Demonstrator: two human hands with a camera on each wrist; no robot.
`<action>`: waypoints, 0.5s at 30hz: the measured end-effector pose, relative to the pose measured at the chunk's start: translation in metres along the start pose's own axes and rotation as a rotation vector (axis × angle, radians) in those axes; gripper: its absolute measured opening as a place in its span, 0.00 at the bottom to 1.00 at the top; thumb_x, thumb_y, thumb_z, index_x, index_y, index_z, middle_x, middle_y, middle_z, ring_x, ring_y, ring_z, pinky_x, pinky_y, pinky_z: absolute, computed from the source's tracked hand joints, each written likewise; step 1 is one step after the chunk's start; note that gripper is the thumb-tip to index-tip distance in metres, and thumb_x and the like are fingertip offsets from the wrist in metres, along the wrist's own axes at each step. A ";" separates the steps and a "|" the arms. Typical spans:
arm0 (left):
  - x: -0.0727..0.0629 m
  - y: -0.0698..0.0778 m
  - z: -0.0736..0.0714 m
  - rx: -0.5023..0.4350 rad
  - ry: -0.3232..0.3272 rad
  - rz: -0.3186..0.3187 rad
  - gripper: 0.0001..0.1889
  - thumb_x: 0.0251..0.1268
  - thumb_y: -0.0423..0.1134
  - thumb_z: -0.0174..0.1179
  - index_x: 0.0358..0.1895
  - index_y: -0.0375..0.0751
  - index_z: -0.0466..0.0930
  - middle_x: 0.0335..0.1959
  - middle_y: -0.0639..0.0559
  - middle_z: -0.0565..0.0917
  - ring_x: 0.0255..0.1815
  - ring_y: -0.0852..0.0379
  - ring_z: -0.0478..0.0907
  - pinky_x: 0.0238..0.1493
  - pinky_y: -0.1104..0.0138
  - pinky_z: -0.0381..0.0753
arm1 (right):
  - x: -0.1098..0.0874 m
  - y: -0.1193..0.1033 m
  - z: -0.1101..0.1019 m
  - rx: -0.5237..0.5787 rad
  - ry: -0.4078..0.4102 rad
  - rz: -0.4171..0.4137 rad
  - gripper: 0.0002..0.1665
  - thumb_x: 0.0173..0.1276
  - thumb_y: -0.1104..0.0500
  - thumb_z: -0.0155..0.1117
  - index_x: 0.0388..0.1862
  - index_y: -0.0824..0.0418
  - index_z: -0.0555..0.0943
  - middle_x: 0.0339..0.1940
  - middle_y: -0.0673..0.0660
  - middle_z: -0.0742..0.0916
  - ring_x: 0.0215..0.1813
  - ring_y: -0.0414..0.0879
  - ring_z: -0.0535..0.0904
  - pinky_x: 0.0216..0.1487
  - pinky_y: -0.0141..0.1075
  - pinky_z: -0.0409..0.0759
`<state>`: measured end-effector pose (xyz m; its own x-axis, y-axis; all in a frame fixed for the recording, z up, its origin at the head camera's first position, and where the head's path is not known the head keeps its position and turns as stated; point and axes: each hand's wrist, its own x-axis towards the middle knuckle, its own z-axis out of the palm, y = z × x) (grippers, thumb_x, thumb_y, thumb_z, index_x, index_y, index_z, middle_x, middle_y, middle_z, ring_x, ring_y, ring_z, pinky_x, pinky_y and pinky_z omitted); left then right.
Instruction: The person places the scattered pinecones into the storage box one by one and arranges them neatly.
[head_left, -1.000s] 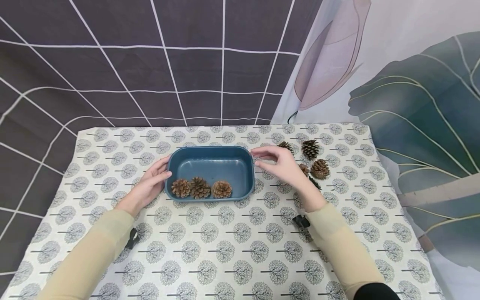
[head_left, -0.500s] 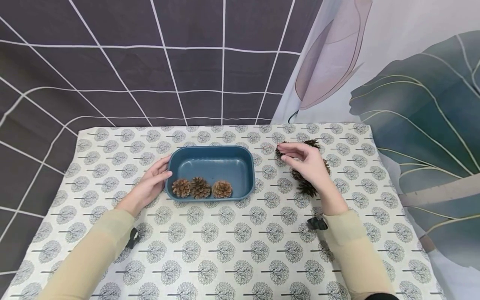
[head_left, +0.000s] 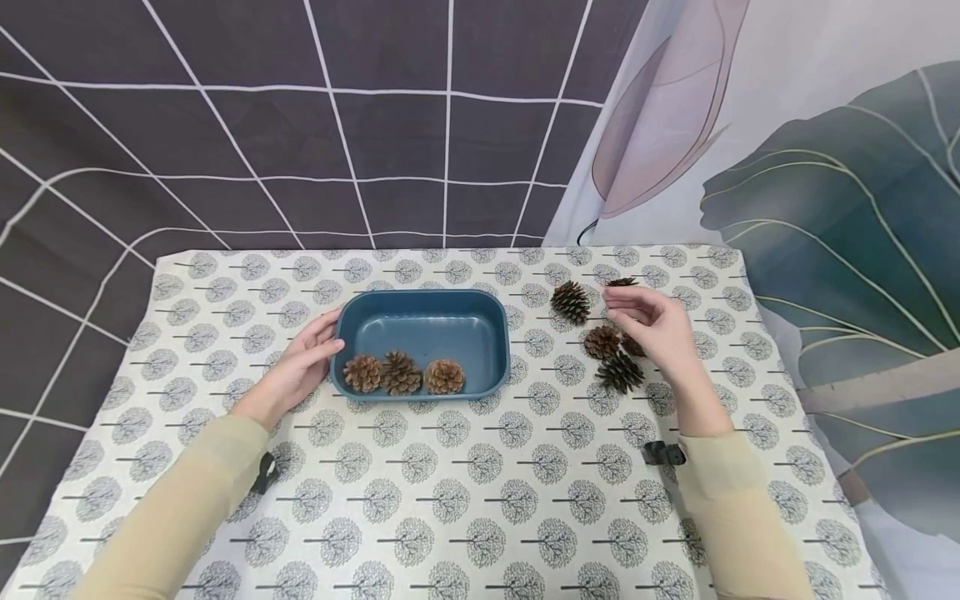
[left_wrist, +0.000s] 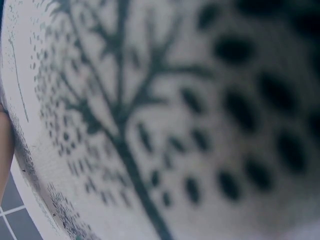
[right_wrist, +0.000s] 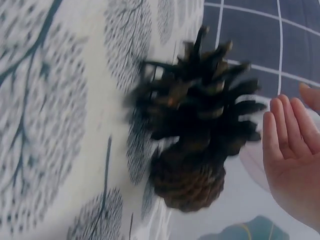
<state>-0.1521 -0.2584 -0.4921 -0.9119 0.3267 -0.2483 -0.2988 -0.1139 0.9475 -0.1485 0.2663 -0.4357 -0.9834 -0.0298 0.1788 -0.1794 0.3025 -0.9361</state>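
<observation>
In the head view a dark blue plastic bin (head_left: pixel 420 304) stands on the patterned cloth, with three brown pine cones (head_left: pixel 401 373) along its near side. At the bin's left end my left hand (head_left: pixel 296 367) holds it, thumb at the rim and fingers along the outer wall. My right hand (head_left: pixel 652 325) is over a loose group of pine cones (head_left: pixel 620 372) to the right, its fingers apart from the thumb and nothing between them. It partly hides two of them. The right wrist view has a dark, open-scaled pine cone (right_wrist: pixel 200 105) up close, left of the fingers.
The cloth (head_left: pixel 420 533) with grey tree prints covers the table. Another pine cone (head_left: pixel 570 302) lies between the bin and the right hand. A dark tile-patterned sheet (head_left: pixel 390 137) hangs behind, and a leaf-patterned curtain (head_left: pixel 847 250) hangs at the right.
My right hand has moved right, from beside the bin's right end, past the nearest pine cone, to over the far right ones. The left hand and the bin have stayed put.
</observation>
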 end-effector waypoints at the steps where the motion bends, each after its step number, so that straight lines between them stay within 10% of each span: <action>1: 0.000 0.000 0.000 0.003 0.000 -0.001 0.35 0.79 0.29 0.53 0.85 0.42 0.54 0.81 0.58 0.67 0.69 0.77 0.72 0.90 0.58 0.49 | -0.001 0.001 -0.003 0.007 0.011 0.000 0.22 0.68 0.77 0.67 0.61 0.79 0.80 0.47 0.36 0.91 0.50 0.33 0.88 0.57 0.19 0.84; 10: 0.000 0.000 0.000 -0.007 -0.001 0.003 0.34 0.79 0.28 0.53 0.84 0.43 0.56 0.69 0.73 0.75 0.69 0.76 0.73 0.89 0.61 0.53 | -0.010 0.014 -0.031 0.075 0.079 0.022 0.22 0.68 0.78 0.67 0.60 0.80 0.79 0.46 0.39 0.92 0.48 0.30 0.88 0.56 0.18 0.83; 15: 0.000 0.000 0.000 -0.008 0.003 0.002 0.35 0.79 0.28 0.52 0.84 0.43 0.55 0.80 0.58 0.69 0.69 0.76 0.73 0.89 0.61 0.53 | -0.012 0.023 -0.044 0.149 0.086 0.076 0.21 0.68 0.79 0.67 0.60 0.75 0.82 0.45 0.41 0.93 0.47 0.31 0.89 0.55 0.18 0.84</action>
<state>-0.1523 -0.2582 -0.4922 -0.9134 0.3235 -0.2470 -0.2991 -0.1219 0.9464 -0.1395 0.3153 -0.4457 -0.9896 0.0709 0.1252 -0.1129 0.1564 -0.9812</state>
